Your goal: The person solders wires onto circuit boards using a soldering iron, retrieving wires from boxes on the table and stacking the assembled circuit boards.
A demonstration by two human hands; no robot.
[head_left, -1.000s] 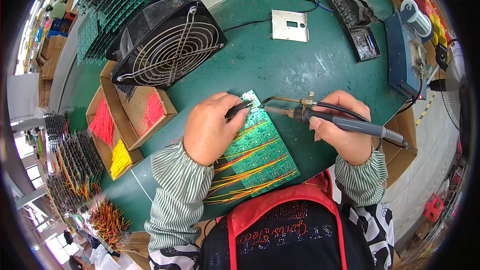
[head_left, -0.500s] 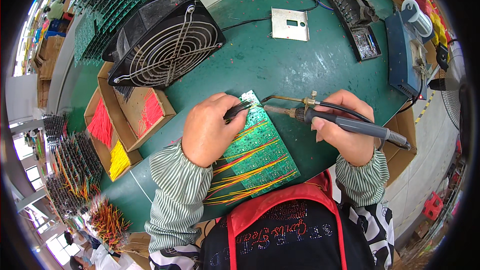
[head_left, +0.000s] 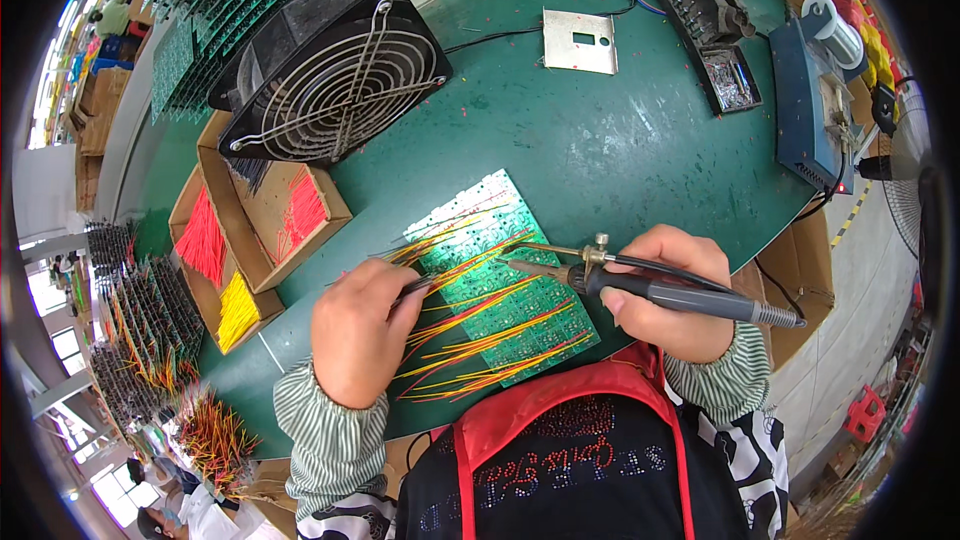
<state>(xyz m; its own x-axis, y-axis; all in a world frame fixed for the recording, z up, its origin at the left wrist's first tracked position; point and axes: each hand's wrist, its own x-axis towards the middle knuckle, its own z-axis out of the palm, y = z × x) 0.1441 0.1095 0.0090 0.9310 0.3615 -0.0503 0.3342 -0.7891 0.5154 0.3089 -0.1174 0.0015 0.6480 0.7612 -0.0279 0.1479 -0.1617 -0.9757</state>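
Observation:
A green circuit board [head_left: 545,325] lies on the table in front of me. Rows of yellow and red wires [head_left: 470,340] stick out from it past its left edge. My left hand [head_left: 355,330] is closed beside that edge, pinching dark wires [head_left: 416,286] that are mostly hidden by the fingers. In my right hand [head_left: 685,285] is a soldering iron [head_left: 690,300] with a thin solder-feed tube [head_left: 555,250] fixed above it. Its tip is over the middle of the board; whether it touches cannot be made out.
A black fan [head_left: 340,70] stands at the far left, near cardboard boxes of red wires [head_left: 203,240] and yellow wires [head_left: 237,312]. Further back right are a metal plate [head_left: 580,40], a black iron stand [head_left: 715,50] and a blue soldering station [head_left: 805,105] with a solder spool [head_left: 835,30].
My left hand has moved left and toward me, uncovering the board's upper part. The soldering iron has come slightly nearer me and left, from the board's top to its middle.

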